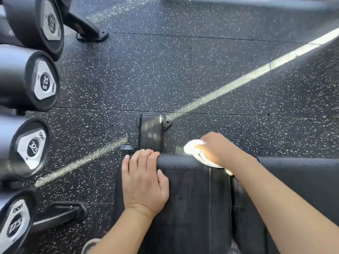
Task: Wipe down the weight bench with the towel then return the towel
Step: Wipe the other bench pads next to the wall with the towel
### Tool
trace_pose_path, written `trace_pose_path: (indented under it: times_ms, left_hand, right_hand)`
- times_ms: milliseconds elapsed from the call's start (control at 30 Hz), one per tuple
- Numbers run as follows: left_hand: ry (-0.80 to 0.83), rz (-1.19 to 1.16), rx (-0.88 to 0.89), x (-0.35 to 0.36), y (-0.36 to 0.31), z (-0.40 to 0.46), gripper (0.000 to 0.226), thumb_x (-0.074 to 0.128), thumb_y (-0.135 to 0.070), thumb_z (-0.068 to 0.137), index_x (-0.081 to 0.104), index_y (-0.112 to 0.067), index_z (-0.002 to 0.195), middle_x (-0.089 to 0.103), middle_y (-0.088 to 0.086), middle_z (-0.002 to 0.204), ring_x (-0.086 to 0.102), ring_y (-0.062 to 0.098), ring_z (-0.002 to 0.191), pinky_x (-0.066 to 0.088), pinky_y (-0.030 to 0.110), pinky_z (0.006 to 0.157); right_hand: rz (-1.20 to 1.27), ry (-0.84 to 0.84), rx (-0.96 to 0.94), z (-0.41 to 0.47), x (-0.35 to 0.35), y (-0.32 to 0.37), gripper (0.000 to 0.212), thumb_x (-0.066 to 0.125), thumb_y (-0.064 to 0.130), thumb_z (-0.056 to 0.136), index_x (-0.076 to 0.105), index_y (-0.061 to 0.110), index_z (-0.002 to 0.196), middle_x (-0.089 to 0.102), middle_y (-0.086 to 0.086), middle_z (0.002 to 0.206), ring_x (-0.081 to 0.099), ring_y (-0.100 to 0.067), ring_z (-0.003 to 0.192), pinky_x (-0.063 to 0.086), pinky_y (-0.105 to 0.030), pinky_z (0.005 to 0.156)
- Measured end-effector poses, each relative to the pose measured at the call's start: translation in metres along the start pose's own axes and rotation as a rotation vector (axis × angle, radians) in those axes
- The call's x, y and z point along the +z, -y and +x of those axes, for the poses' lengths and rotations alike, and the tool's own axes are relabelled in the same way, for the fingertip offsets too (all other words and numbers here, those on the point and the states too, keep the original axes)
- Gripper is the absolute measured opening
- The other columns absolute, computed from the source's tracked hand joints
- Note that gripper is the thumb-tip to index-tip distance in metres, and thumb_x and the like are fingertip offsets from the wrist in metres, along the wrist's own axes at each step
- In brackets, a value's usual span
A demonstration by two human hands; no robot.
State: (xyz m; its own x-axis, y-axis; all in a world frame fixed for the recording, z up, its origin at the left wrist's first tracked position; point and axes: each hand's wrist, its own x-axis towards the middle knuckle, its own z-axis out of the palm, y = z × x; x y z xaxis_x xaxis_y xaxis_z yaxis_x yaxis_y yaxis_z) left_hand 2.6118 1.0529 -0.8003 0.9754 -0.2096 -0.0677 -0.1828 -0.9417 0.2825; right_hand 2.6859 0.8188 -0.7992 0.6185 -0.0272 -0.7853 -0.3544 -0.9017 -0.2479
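Single head-worn view, steeply downward and close over the bench (192, 198) end and speckled floor (183, 70).

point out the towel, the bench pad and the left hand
towel (192, 147), head view, bright bunched part beside the fingers
bench pad (190, 198), head view, bare top surface
left hand (145, 178), head view, back of the hand

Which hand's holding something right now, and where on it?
The right hand grips the white towel, bunched under its fingers at the bench pad's far edge. The left hand holds nothing; it rests on the pad, fingers over the edge.
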Motion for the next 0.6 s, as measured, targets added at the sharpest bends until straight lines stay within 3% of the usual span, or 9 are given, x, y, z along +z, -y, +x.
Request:
trace_pose_path:
  times_ms: [67,167,267,367,467,600]
  left_hand:
    - [-0.005,-0.011,0.001,0.002,0.001,-0.001,0.05,0.05,-0.03,0.083,0.065,-0.012,0.126,0.063,0.005,0.13,0.056,0.033,0.127,0.031,0.057,0.12]
    - [-0.009,-0.062,-0.002,-0.001,0.003,-0.002,0.048,0.05,-0.03,0.083,0.065,-0.013,0.125,0.063,0.005,0.129,0.056,0.032,0.127,0.031,0.055,0.119]
    - [-0.022,-0.18,-0.098,-0.007,0.003,-0.001,0.058,0.05,-0.033,0.081,0.057,-0.006,0.131,0.059,0.011,0.133,0.053,0.036,0.127,0.03,0.052,0.12]
    - [-0.04,-0.369,-0.309,-0.015,0.02,-0.009,0.067,0.051,-0.042,0.082,0.048,-0.01,0.141,0.055,0.008,0.138,0.049,0.032,0.131,0.033,0.048,0.119]
    - [0.058,-0.392,-0.461,-0.015,0.055,-0.043,0.074,0.042,-0.068,0.088,0.045,-0.021,0.145,0.051,0.001,0.141,0.047,0.027,0.132,0.041,0.049,0.111]
    - [0.156,-0.384,-0.42,-0.019,0.084,-0.104,0.067,0.028,-0.069,0.097,0.043,-0.024,0.144,0.049,-0.007,0.139,0.046,0.02,0.132,0.039,0.046,0.114]
  right_hand:
    - [-0.021,-0.036,-0.015,-0.01,-0.003,0.007,0.031,0.054,0.029,0.101,0.07,0.003,0.094,0.072,-0.012,0.089,0.068,-0.033,0.082,0.054,-0.039,0.072]
    - [-0.157,-0.048,-0.114,-0.01,0.009,0.06,0.024,0.052,0.033,0.093,0.063,0.015,0.083,0.063,-0.007,0.081,0.063,-0.034,0.079,0.045,-0.033,0.066]
    - [-0.301,-0.048,-0.251,0.003,0.025,0.12,0.035,0.048,0.036,0.097,0.07,0.011,0.108,0.064,-0.009,0.096,0.066,-0.036,0.097,0.046,-0.033,0.072]
    - [-0.424,-0.028,-0.312,0.007,0.031,0.165,0.035,0.045,0.026,0.103,0.07,0.004,0.114,0.067,-0.019,0.112,0.065,-0.039,0.108,0.048,-0.035,0.081]
    - [-0.47,-0.049,-0.293,0.005,0.039,0.202,0.035,0.045,0.022,0.106,0.067,-0.004,0.115,0.069,-0.022,0.122,0.065,-0.038,0.114,0.041,-0.032,0.078]
    - [-0.644,-0.112,-0.307,-0.017,0.064,0.248,0.035,0.049,0.027,0.101,0.066,0.004,0.121,0.069,-0.015,0.123,0.065,-0.035,0.112,0.05,-0.036,0.086]
